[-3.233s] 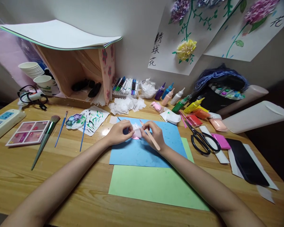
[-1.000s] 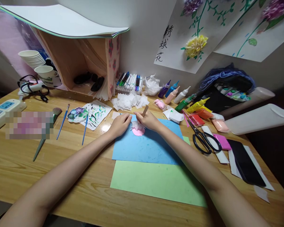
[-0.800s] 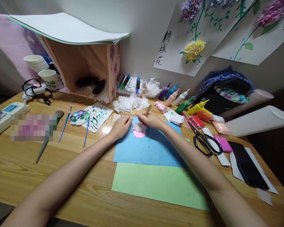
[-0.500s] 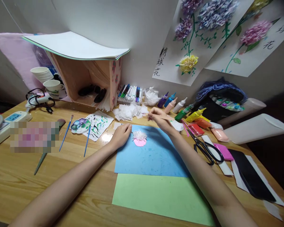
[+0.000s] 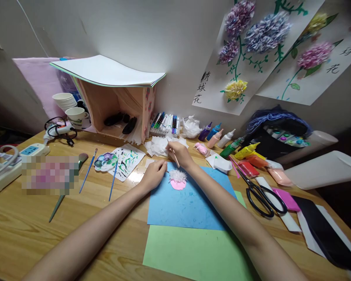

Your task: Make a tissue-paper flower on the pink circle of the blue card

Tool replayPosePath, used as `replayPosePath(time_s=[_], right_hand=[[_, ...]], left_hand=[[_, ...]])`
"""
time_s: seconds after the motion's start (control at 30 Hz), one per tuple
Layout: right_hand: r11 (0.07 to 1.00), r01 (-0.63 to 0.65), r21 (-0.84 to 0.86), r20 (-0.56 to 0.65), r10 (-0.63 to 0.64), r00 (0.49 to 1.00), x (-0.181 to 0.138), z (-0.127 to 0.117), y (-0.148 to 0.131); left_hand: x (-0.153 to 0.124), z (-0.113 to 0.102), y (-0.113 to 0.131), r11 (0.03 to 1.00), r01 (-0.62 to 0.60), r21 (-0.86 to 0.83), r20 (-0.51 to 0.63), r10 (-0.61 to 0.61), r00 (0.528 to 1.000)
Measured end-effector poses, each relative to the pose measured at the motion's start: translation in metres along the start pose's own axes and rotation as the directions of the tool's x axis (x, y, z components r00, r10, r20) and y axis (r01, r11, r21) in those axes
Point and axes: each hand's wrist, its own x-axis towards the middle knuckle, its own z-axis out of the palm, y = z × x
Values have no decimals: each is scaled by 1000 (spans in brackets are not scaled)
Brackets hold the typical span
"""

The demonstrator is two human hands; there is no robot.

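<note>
A pink clay disc topped with crumpled white tissue [image 5: 178, 179] lies on the blue paper sheet [image 5: 190, 199]. My left hand [image 5: 155, 174] rests with curled fingers on the sheet's far left corner, just beside the disc. My right hand [image 5: 177, 152] reaches past the disc to the pile of white tissue squares [image 5: 158, 145]. It grips a thin wooden stick [image 5: 175, 159] whose end points down toward the disc.
A green sheet [image 5: 195, 253] lies nearest me. Black scissors [image 5: 261, 195], clay packs and glue bottles [image 5: 222, 138] fill the right side. Brushes [image 5: 87, 176], a paint palette [image 5: 105, 160], a power strip [image 5: 16, 156] and paper cups [image 5: 68, 105] sit left. A marker set [image 5: 165, 124] stands by the wall.
My right hand left the tissue-topped disc and moved back and left to the tissue pile, keeping the stick. My left hand stayed by the sheet's corner. The camera tilted up.
</note>
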Motion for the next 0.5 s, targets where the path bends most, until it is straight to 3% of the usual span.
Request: replayPosePath(time_s=[0.17, 0.27, 0.4, 0.5], right_hand=[[958, -139, 250, -157, 182, 971, -4, -23, -8], [891, -216, 400, -154, 297, 942, -11, -35, -12], [735, -315, 600, 24, 377, 926, -22, -45, -21], [630, -381, 677, 206, 334, 920, -35, -50, -27]], left_hand=[[-1, 0, 0, 1000, 3, -27, 3, -3, 1000], [-2, -2, 0, 999, 12, -31, -28, -12, 1000], [-2, -4, 1, 998, -44, -52, -191, 33, 981], [-2, -5, 2, 993, -106, -54, -179, 95, 979]])
